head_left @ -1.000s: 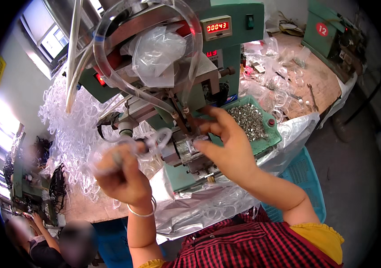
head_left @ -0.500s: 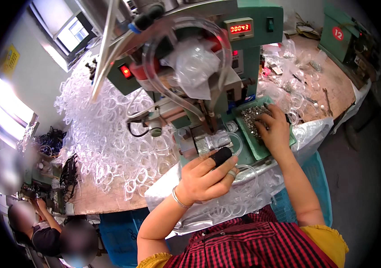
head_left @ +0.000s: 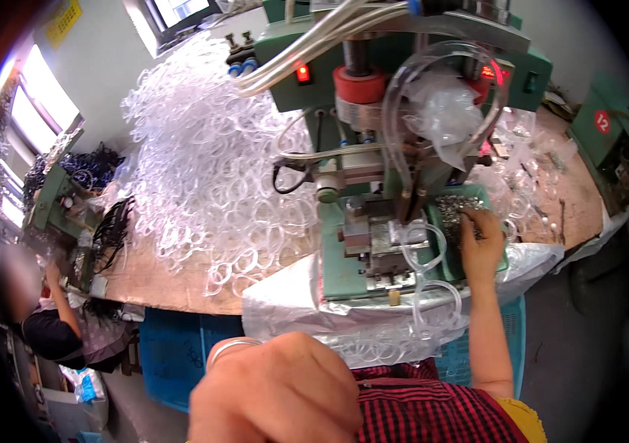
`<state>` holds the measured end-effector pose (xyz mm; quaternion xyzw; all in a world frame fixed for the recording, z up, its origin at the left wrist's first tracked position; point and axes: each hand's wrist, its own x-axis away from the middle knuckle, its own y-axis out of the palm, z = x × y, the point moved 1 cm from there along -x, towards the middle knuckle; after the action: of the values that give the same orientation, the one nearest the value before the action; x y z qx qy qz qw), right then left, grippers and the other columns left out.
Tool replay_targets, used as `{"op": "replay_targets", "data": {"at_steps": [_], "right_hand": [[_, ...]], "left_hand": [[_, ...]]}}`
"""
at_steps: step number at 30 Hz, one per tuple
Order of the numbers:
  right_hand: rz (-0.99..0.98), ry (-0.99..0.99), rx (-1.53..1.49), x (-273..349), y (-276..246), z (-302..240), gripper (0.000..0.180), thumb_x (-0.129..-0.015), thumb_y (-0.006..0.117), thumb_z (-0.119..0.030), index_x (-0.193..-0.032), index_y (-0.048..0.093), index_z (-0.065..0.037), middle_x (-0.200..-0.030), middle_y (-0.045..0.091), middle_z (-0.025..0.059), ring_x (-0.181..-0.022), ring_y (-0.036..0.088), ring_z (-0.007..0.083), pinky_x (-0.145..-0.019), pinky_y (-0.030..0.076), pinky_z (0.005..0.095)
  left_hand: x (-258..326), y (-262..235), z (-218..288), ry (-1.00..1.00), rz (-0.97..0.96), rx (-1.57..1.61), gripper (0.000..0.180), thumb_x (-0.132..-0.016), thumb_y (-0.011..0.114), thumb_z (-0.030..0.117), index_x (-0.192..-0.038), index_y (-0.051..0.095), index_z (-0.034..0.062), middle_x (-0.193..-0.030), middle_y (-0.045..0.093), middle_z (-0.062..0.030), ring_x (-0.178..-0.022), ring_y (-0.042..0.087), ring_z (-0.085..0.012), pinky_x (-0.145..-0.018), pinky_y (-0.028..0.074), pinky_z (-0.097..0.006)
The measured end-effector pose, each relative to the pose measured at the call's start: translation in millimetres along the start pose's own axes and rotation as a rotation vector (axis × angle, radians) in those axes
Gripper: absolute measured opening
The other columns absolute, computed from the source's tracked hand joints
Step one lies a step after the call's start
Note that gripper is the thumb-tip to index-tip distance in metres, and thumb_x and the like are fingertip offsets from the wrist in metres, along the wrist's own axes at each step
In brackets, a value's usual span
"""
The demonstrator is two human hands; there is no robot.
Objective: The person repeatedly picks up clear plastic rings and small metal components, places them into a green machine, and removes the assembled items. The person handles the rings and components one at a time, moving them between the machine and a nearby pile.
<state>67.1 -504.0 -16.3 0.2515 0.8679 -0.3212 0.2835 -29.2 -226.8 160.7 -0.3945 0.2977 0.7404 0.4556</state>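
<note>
My right hand (head_left: 483, 240) reaches into a green tray (head_left: 505, 258) of small metal pieces (head_left: 458, 210). Its fingers curl down among the pieces, and what they pinch is too small to make out. My left hand (head_left: 285, 384) is raised close to the camera, its back showing and its fingers hidden, with a bracelet (head_left: 233, 347) at the wrist. Between the hands stands a green press machine (head_left: 333, 258). A clear plastic ring (head_left: 444, 255) lies at its metal fixture (head_left: 396, 244), and another clear ring (head_left: 458, 306) hangs below at the front edge.
A large heap of clear rings (head_left: 218, 148) covers the table left of the machine. Clear tubing (head_left: 392, 96) and a plastic bag (head_left: 444, 111) hang on the press. Blue baskets (head_left: 174, 354) stand below the table. A co-worker (head_left: 52, 332) sits at far left.
My left hand has left the machine's fixture and come up close to the camera. My right hand stays in the tray, fingers more curled. The whole view has shifted, with the machine now further right.
</note>
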Motion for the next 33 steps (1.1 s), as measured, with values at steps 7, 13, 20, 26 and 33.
{"op": "replay_targets", "data": {"at_steps": [7,13,20,26,33], "right_hand": [[0.025,0.208,-0.237,0.7,11.2,-14.6,0.013,-0.081,0.067,-0.006,-0.094,0.069,-0.003,-0.088,0.067,0.0103,-0.082,0.063,0.0223,-0.075,0.048,0.0311],[0.003,0.205,-0.110,21.3,-14.4,4.6,0.014,-0.076,0.071,-0.005,-0.090,0.069,-0.002,-0.088,0.068,0.0115,-0.084,0.064,0.0247,-0.075,0.049,0.0321],[-0.157,0.237,-0.296,21.5,-54.5,-29.5,0.015,-0.073,0.069,0.000,-0.089,0.070,0.000,-0.087,0.067,0.0100,-0.082,0.064,0.0206,-0.077,0.049,0.0303],[-0.372,0.198,-0.606,-39.5,-4.8,-80.3,0.033,-0.072,0.070,-0.005,-0.103,0.061,0.003,-0.084,0.067,0.0083,-0.082,0.064,0.0149,-0.077,0.049,0.0287],[-0.385,0.326,-0.770,-24.6,10.8,-84.3,0.046,-0.072,0.070,-0.002,-0.115,0.055,0.004,-0.080,0.064,0.0056,-0.080,0.062,0.0115,-0.076,0.048,0.0267]], "left_hand": [[-27.0,-12.4,-5.0,-0.038,-0.297,0.211,0.030,-0.094,0.049,0.012,-0.123,0.052,0.0190,-0.065,0.056,-0.0134,-0.051,0.049,-0.0167,-0.048,0.039,-0.027],[42.9,-42.6,8.7,0.061,0.187,0.083,0.014,-0.094,0.053,0.016,-0.103,0.062,0.0082,-0.077,0.058,-0.0095,-0.066,0.053,-0.0155,-0.056,0.041,-0.026],[137.5,-281.5,26.7,-0.611,1.247,-1.601,0.029,-0.082,0.071,0.024,-0.093,0.071,-0.0026,-0.075,0.067,-0.0077,-0.059,0.056,-0.0106,-0.059,0.045,-0.025],[152.1,-314.2,-6.8,-1.297,0.988,-2.055,0.030,-0.078,0.072,0.032,-0.089,0.073,0.0040,-0.082,0.069,-0.0133,-0.068,0.062,-0.0269,-0.068,0.050,-0.038],[128.2,-137.5,-17.2,-0.057,1.152,-1.205,0.010,-0.096,0.055,0.014,-0.099,0.057,0.0045,-0.082,0.060,-0.0067,-0.067,0.057,-0.0152,-0.061,0.049,-0.029]]}}
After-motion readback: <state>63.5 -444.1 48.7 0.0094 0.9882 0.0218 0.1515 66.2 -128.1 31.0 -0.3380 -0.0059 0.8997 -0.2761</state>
